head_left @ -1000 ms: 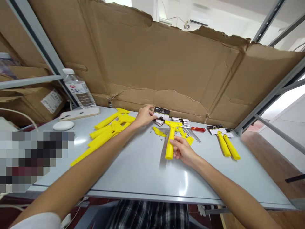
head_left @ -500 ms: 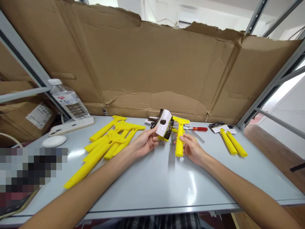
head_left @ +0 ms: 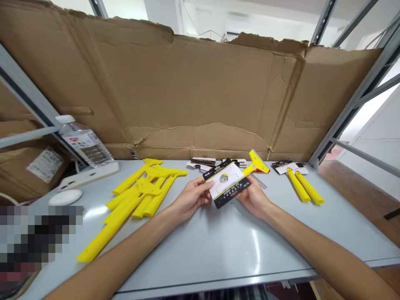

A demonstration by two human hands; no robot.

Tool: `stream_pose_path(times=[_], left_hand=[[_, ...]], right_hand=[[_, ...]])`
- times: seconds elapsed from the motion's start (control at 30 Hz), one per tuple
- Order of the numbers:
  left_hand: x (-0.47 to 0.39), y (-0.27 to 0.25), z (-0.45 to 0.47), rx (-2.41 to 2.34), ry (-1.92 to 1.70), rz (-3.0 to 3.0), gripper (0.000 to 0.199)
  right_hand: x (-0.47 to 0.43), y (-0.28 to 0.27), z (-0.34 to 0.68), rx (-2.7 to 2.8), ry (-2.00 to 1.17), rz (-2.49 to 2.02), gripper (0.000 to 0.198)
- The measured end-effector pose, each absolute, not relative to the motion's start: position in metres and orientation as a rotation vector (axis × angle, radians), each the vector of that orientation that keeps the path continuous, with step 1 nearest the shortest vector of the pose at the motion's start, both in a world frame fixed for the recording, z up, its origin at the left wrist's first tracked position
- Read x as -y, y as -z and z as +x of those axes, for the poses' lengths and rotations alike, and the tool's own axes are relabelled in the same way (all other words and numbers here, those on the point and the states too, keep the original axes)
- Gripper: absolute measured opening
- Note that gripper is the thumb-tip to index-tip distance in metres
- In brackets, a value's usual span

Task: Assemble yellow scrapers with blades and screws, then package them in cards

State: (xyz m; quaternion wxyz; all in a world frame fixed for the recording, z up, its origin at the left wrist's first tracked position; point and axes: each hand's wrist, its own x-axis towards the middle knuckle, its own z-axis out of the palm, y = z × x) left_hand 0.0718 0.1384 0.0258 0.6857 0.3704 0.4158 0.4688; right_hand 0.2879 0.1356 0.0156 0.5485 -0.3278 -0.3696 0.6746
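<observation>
Between thumb and fingers, my left hand (head_left: 194, 197) pinches the left side of a black-and-white packaging card (head_left: 225, 183) with a hole in its middle. My right hand (head_left: 254, 196) is closed around the handle of a yellow scraper (head_left: 258, 161), whose wide head points up and right. Most of that handle is hidden behind the card and my fingers. The card lies in front of the scraper, its lower right edge close to my right fingers. To the left lie several yellow scraper handles (head_left: 150, 187) in a loose pile.
Two carded yellow scrapers (head_left: 298, 187) lie at the right. Folded cards (head_left: 203, 162) sit at the back, below a cardboard wall (head_left: 187, 91). A water bottle (head_left: 86, 141), a power strip (head_left: 90, 176) and a white oval object (head_left: 65, 197) stand at the left.
The card has been turned flatter and lowered in front of the scraper. The scraper has tilted from upright to pointing up and right. The view has shifted slightly.
</observation>
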Motion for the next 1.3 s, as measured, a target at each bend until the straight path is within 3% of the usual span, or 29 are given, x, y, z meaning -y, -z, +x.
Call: stream_pose_path(times=[0.2, 0.37, 0.5, 0.73, 0.97, 1.3], left_hand=[[-0.146, -0.037, 0.068, -0.945, -1.32, 0.57, 0.013], [-0.138, -0.035, 0.073, -0.921, -1.162, 0.674, 0.017], [-0.133, -0.029, 0.074, -0.896, -0.976, 0.868, 0.04], [-0.145, -0.037, 0.056, -0.962, -1.365, 1.044, 0.09], [-0.142, -0.059, 0.038, -0.922, -0.924, 1.514, 0.029], [-0.136, -0.06, 0.027, -0.638, -0.972, 1.455, 0.022]], right_hand=[[-0.136, -0.021, 0.293, 0.845, -1.678, -0.785, 0.039], [-0.135, -0.019, 0.291, 0.862, -1.667, -0.78, 0.041], [-0.14, -0.014, 0.292, 0.877, -1.584, -0.808, 0.047], [-0.146, -0.016, 0.3, 0.939, -1.542, -0.836, 0.051], [-0.14, -0.019, 0.298, 1.039, -1.577, -0.894, 0.052], [-0.151, -0.018, 0.309, 0.777, -1.624, -0.944, 0.04]])
